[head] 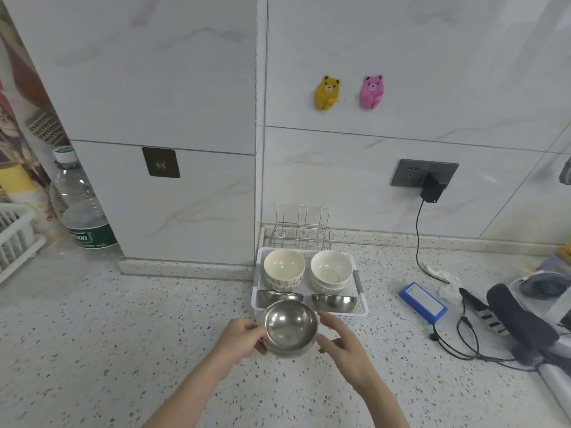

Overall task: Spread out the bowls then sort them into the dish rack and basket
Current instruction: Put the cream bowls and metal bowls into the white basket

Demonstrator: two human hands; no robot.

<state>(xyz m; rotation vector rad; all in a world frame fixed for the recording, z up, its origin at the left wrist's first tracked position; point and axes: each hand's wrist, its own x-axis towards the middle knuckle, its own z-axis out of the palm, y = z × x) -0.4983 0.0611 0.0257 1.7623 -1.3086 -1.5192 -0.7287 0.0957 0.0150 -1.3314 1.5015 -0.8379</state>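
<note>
Early stage: left hand (239, 335) pinches the steel bowl's (289, 330) rim above the counter (123, 319), right hand (343, 342) spread beside it; four bowl stacks remain in the basket (360, 307), wire dish rack (301, 233) holds none.

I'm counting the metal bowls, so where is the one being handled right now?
The steel bowl is low in the head view's centre, gripped by the left hand, just in front of the white basket, with the right hand beside it.
</note>
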